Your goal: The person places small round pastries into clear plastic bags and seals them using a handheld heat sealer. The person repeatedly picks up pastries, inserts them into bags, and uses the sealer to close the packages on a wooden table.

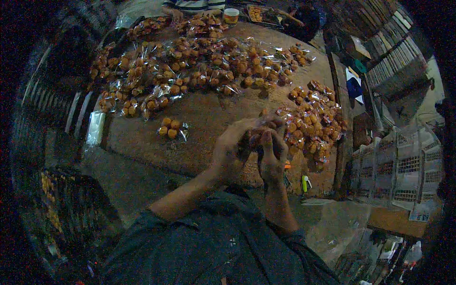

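My left hand (231,148) and my right hand (273,153) meet above the near part of a wooden table (199,117). Their fingers are bent together around a small packet (265,114), which is blurred and largely covered by the fingers; its contents look brown. A heap of clear plastic packets (313,121) with round brown balls lies just right of my right hand. To the left of my hands, one clear packet of several balls (172,128) lies apart from the others.
Many similar packets (199,67) spread over the table's far half. Across it are a person's hands (174,15), a lidded tub (231,16) and a tray of brown pieces (258,15). A yellow-green tool (305,183) lies by the near edge. Pale crates (399,164) stand at right.
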Tool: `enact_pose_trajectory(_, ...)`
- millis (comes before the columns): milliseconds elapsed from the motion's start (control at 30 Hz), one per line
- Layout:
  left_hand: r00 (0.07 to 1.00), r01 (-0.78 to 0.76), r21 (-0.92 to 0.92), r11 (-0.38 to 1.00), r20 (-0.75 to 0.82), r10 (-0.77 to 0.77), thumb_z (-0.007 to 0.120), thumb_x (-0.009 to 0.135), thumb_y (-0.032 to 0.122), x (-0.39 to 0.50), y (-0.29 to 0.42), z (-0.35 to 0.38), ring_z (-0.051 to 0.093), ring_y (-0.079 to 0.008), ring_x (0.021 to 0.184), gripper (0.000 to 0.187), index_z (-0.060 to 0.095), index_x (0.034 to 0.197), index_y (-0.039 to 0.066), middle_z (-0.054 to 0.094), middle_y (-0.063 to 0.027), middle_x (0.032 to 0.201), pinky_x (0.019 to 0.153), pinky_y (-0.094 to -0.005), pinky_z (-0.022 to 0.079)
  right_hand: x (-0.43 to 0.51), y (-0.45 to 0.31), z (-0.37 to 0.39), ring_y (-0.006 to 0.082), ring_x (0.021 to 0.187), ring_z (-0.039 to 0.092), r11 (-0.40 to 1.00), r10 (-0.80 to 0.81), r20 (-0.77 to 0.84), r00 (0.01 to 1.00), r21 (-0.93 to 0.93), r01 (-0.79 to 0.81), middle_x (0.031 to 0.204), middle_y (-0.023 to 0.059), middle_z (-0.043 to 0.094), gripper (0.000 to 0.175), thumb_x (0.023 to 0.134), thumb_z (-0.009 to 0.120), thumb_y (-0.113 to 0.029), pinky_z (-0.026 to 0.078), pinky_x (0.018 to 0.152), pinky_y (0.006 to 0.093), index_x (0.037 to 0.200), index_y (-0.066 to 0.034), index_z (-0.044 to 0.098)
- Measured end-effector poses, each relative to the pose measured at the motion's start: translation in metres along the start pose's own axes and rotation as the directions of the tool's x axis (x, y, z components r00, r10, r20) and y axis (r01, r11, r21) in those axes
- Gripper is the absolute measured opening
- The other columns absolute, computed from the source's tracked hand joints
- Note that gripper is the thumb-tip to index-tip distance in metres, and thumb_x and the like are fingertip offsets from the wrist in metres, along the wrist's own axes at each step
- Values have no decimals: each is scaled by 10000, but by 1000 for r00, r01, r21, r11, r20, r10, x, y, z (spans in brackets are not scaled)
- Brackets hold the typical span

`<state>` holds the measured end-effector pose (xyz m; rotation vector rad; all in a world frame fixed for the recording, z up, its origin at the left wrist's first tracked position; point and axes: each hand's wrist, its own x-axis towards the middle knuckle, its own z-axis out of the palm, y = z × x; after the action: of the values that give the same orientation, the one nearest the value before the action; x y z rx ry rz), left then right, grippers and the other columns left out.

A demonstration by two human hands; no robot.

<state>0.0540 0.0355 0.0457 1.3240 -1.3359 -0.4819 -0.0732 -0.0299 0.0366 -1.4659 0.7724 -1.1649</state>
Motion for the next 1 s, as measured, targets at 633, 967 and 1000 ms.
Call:
enact_pose_trajectory(633, 968, 131, -511, 850, -118, -220, 606, 1032, 174, 25, 3, 50, 670, -121, 889, 214, 609, 1156, -1, 692, -67, 1061, 780, -288, 568, 20, -34, -34, 263, 943, 665, 846, -165, 125, 978, -492, 205, 1026, 142, 675, 167, 961, 618, -16, 524, 866, 366, 1126, -25, 647)
enact_pose_trajectory(967, 922, 348, -768, 537, 175, -346, 708, 961, 140, 29, -21, -6, 678, -124, 908, 146, 681, 1043, 23, 709, -32, 966, 868, -306, 564, 21, -23, 13, 280, 991, 684, 672, -583, 151, 799, -464, 578, 1051, 149, 694, 322, 945, 654, -21, 548, 856, 358, 1266, -46, 651)
enact_pose_trajectory(1000, 916, 368, -743, 559, 187, -354, 711, 958, 135, 31, -24, -16, 677, -124, 910, 145, 684, 1045, 23, 709, -28, 966, 872, -302, 561, 21, -27, 14, 291, 1003, 683, 709, -462, 217, 860, -492, 505, 1066, 154, 690, 323, 942, 650, -10, 546, 867, 364, 1263, -46, 650)
